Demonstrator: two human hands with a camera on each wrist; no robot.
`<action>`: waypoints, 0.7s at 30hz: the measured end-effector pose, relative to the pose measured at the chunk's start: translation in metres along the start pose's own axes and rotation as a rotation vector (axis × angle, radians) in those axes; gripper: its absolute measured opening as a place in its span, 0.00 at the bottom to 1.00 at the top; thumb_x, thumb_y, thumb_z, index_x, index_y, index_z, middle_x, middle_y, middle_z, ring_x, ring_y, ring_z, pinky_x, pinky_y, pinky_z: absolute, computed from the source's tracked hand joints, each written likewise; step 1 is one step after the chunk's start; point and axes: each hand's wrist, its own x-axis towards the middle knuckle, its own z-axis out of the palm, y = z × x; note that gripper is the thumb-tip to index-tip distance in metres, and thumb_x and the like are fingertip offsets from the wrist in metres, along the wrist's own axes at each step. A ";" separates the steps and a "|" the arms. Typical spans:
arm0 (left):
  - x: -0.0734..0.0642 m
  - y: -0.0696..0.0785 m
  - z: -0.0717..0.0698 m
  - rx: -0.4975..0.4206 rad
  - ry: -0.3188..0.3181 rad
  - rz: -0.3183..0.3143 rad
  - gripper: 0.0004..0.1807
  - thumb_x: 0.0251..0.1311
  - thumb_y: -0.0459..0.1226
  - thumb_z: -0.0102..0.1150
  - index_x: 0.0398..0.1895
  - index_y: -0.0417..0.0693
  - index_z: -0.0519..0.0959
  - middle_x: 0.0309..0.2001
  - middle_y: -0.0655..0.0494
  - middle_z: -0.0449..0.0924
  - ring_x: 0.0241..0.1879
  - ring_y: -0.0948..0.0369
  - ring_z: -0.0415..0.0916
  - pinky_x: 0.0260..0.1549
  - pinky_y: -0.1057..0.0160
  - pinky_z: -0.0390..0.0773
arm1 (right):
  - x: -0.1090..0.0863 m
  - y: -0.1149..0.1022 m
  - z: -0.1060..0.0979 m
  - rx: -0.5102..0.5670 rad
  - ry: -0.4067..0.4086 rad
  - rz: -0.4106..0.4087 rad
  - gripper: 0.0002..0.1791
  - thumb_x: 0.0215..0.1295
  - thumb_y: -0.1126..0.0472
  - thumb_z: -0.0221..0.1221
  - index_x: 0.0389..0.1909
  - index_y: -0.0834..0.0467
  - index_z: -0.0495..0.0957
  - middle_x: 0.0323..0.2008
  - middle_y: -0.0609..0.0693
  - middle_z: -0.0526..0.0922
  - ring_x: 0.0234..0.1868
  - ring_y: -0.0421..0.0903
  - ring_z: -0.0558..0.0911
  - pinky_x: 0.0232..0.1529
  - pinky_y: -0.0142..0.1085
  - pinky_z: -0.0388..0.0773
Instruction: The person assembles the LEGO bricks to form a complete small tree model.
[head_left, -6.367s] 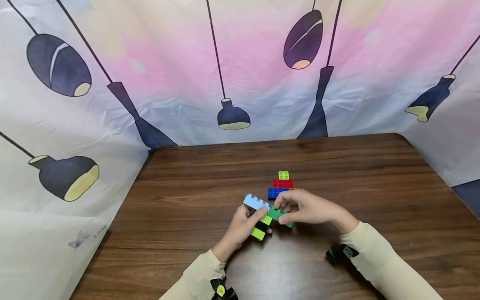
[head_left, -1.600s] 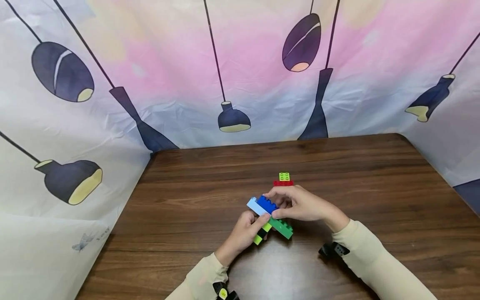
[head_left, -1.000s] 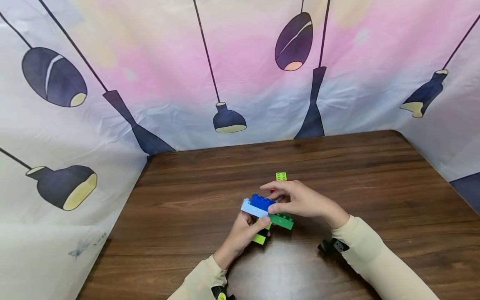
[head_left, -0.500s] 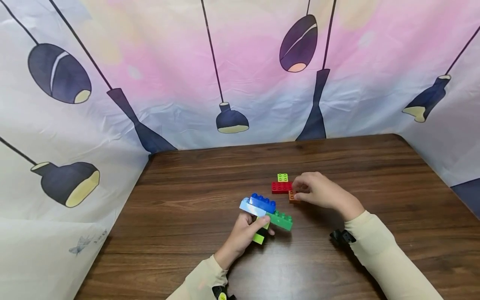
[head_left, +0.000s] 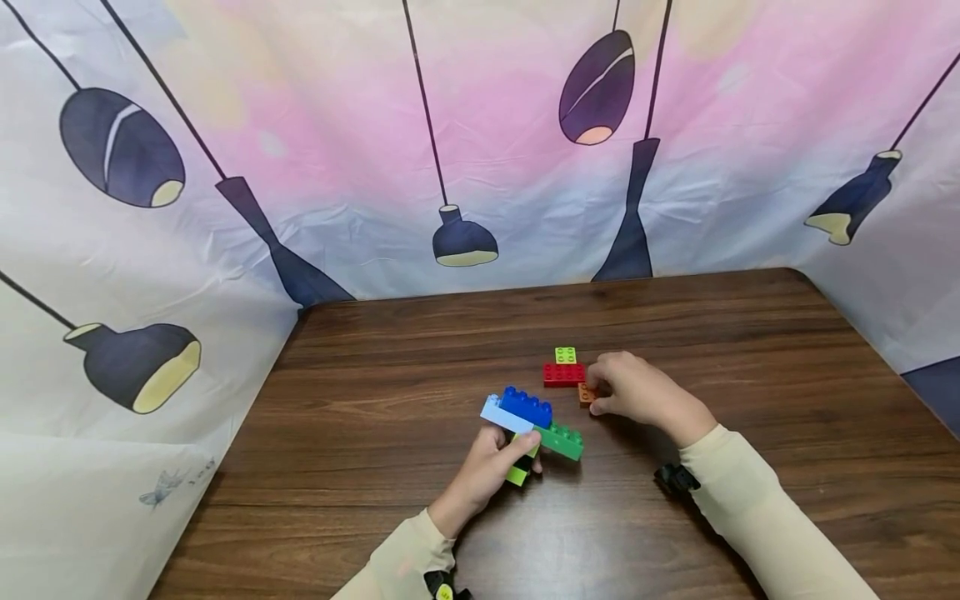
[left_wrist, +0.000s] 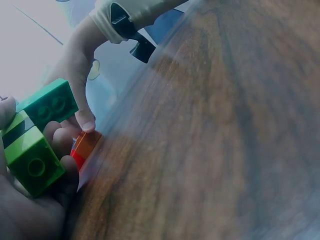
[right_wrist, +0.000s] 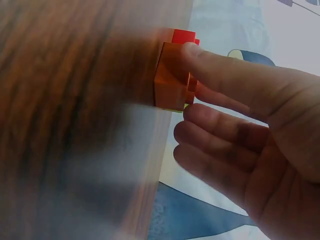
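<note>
My left hand (head_left: pixel 491 467) grips a stack of toy building bricks above the table. In that stack a blue brick (head_left: pixel 527 407) sits on top of a light blue brick (head_left: pixel 507 417) and the green brick (head_left: pixel 558 441), with lime and black bricks below, partly covered by the thumb. In the left wrist view, a lime brick (left_wrist: pixel 34 162) shows its hollow underside. My right hand (head_left: pixel 637 387) pinches an orange brick (head_left: pixel 585 395) that stands on the table; its thumb lies on one side in the right wrist view, and the index finger is mostly hidden behind.
Beside the orange brick lies a red brick (head_left: pixel 564 375), and behind that a small lime brick (head_left: pixel 566 355). The brown wooden table (head_left: pixel 390 375) ends at a printed cloth (head_left: pixel 337 167) at the back and sides.
The blue brick was added over the light blue and green ones. My right hand left the stack, moved right and took hold of the orange brick. My left hand stayed nearly still.
</note>
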 end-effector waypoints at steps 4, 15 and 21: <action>0.000 0.000 0.001 0.023 0.016 -0.016 0.19 0.78 0.38 0.55 0.54 0.25 0.76 0.38 0.35 0.84 0.27 0.64 0.80 0.29 0.69 0.79 | 0.000 -0.002 0.002 0.018 0.005 0.004 0.16 0.57 0.65 0.78 0.25 0.52 0.77 0.25 0.43 0.75 0.27 0.42 0.67 0.29 0.36 0.66; 0.002 0.002 0.001 0.095 0.032 -0.048 0.11 0.69 0.37 0.68 0.39 0.36 0.79 0.24 0.58 0.76 0.23 0.66 0.72 0.25 0.70 0.74 | 0.002 0.001 0.005 0.115 -0.017 -0.047 0.14 0.56 0.66 0.78 0.33 0.55 0.80 0.27 0.42 0.78 0.28 0.41 0.71 0.30 0.37 0.72; 0.002 0.004 0.001 0.073 0.021 -0.054 0.13 0.69 0.35 0.67 0.47 0.31 0.79 0.29 0.59 0.79 0.24 0.64 0.76 0.26 0.69 0.78 | 0.001 -0.006 0.000 0.188 -0.015 -0.101 0.13 0.62 0.63 0.75 0.45 0.58 0.84 0.37 0.45 0.87 0.36 0.40 0.83 0.40 0.41 0.84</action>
